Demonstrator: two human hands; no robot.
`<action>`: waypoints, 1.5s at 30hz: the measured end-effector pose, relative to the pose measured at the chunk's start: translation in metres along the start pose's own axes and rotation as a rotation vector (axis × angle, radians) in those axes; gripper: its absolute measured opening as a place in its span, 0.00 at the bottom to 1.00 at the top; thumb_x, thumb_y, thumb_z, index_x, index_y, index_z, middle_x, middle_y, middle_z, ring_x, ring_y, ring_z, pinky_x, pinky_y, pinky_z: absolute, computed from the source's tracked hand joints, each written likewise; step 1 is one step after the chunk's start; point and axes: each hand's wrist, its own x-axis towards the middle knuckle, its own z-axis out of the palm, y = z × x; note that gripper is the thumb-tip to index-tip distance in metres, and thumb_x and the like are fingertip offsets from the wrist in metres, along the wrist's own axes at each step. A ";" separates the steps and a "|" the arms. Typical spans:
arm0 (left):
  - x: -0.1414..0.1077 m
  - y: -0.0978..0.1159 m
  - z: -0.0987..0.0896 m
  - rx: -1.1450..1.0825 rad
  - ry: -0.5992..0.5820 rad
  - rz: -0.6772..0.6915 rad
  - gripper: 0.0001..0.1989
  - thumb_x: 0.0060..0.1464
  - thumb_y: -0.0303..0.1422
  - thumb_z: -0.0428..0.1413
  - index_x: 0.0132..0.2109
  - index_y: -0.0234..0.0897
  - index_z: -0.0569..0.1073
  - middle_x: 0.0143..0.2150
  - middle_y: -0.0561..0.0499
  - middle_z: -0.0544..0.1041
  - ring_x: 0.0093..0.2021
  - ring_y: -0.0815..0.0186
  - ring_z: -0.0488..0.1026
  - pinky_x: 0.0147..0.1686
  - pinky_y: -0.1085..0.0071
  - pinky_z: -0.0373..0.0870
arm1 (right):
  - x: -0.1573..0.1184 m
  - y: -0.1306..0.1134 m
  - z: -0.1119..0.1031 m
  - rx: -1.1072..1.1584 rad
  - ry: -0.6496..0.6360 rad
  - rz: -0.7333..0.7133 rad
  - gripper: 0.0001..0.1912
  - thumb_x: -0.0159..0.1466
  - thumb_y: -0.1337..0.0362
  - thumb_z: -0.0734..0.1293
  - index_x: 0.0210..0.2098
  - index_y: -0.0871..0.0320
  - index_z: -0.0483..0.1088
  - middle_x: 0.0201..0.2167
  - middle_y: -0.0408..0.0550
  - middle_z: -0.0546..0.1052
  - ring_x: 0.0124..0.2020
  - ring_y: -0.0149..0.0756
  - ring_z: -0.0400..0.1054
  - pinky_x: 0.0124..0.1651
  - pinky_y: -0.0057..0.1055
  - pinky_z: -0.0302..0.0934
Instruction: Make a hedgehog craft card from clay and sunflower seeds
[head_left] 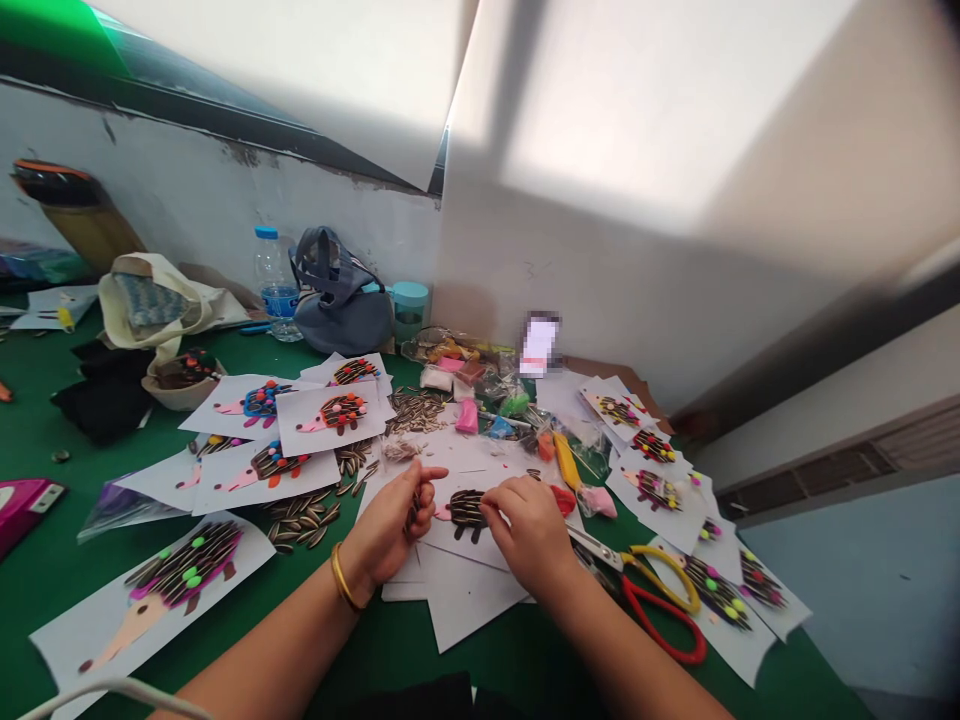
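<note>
My left hand [405,520] is curled, index finger stretched out, around dark striped sunflower seeds that show in its palm. Just right of it, a hedgehog picture [466,508] lies on white paper, with a pink clay snout, a body of sunflower seeds and dark feet. At the right edge of that body, my right hand [529,525] is closed in a pinch; whatever is between its fingertips is hidden. Loose sunflower seeds [307,520] are heaped left of my left hand. Scissors with red and yellow handles [660,600] lie beside my right forearm.
Finished-looking hedgehog cards [330,420] lie at left, with more cards [652,490] at right. Behind the paper are bagged clay pieces [466,415] and a phone [538,345]. A water bottle [277,290], a blue-grey bag [341,300] and a teal-lidded jar [409,305] stand along the wall.
</note>
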 end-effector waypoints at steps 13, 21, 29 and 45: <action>-0.005 -0.001 0.003 -0.541 -0.218 -0.217 0.31 0.64 0.52 0.41 0.52 0.29 0.71 0.51 0.35 0.75 0.51 0.60 0.74 0.50 0.67 0.72 | 0.012 -0.025 0.008 0.010 -0.055 -0.033 0.07 0.64 0.64 0.67 0.42 0.53 0.73 0.36 0.47 0.75 0.41 0.40 0.64 0.42 0.36 0.51; -0.012 0.001 0.012 -0.433 -0.200 -0.187 0.16 0.62 0.41 0.52 0.47 0.32 0.73 0.44 0.43 0.76 0.43 0.66 0.74 0.42 0.72 0.72 | 0.010 -0.024 0.002 0.134 0.016 -0.021 0.07 0.64 0.67 0.66 0.39 0.51 0.75 0.35 0.45 0.75 0.39 0.36 0.66 0.43 0.32 0.55; -0.014 -0.007 0.011 -0.071 -0.342 -0.180 0.19 0.50 0.45 0.63 0.34 0.35 0.67 0.20 0.63 0.54 0.17 0.78 0.45 0.17 0.77 0.37 | 0.003 -0.025 -0.001 0.225 0.059 -0.020 0.07 0.64 0.65 0.66 0.39 0.51 0.76 0.32 0.46 0.73 0.37 0.37 0.66 0.41 0.33 0.57; -0.002 -0.005 0.001 0.778 -0.053 0.235 0.18 0.52 0.46 0.56 0.42 0.36 0.76 0.28 0.52 0.73 0.29 0.65 0.67 0.30 0.71 0.61 | -0.008 0.016 0.002 0.270 0.074 0.169 0.06 0.64 0.68 0.64 0.32 0.55 0.72 0.32 0.46 0.75 0.38 0.37 0.66 0.43 0.33 0.57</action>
